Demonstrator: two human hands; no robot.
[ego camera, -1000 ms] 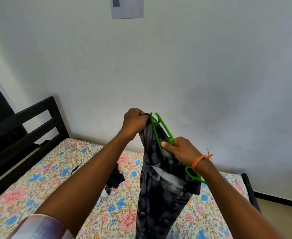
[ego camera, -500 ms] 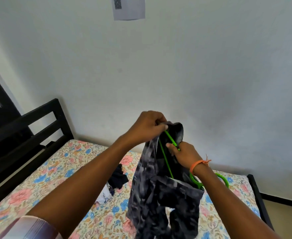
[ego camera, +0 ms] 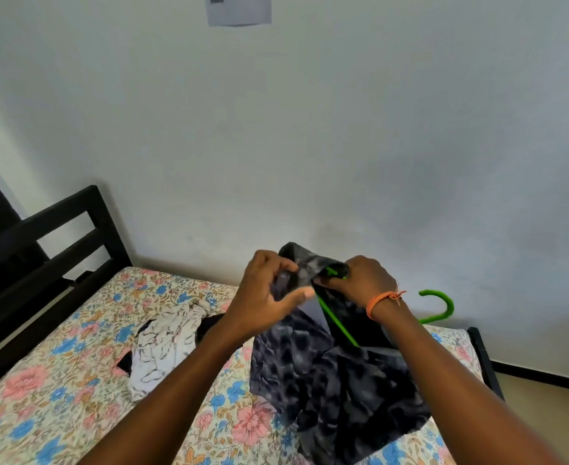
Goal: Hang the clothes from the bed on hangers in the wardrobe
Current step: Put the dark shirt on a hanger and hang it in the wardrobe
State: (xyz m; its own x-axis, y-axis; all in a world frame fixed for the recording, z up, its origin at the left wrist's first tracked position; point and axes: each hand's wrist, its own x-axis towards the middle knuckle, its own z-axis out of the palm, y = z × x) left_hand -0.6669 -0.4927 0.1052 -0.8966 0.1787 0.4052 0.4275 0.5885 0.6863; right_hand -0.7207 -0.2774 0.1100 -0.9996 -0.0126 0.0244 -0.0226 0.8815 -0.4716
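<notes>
In the head view we are working a dark patterned garment [ego camera: 326,370] onto a green hanger [ego camera: 338,325], held up over the far right part of the bed [ego camera: 58,380], near its far edge by the wall. Our left hand [ego camera: 269,297] is pinching a fold of the cloth between thumb and curled fingers, and our right hand [ego camera: 363,280] is closing around the hanger's upper end where the fabric is bunching over it. The risk, as we are judging it, is that the cloth is gathering on one end only, so the garment may slide off the sloping arm once we let go, or the hanger tip may catch inside a fold. The garment is hanging directly beneath both hands, its top between them, with the hook [ego camera: 439,308] poking out behind the right wrist. A white printed garment [ego camera: 165,344] is lying on the bed toward the middle, left of our hands, not yet hung.
</notes>
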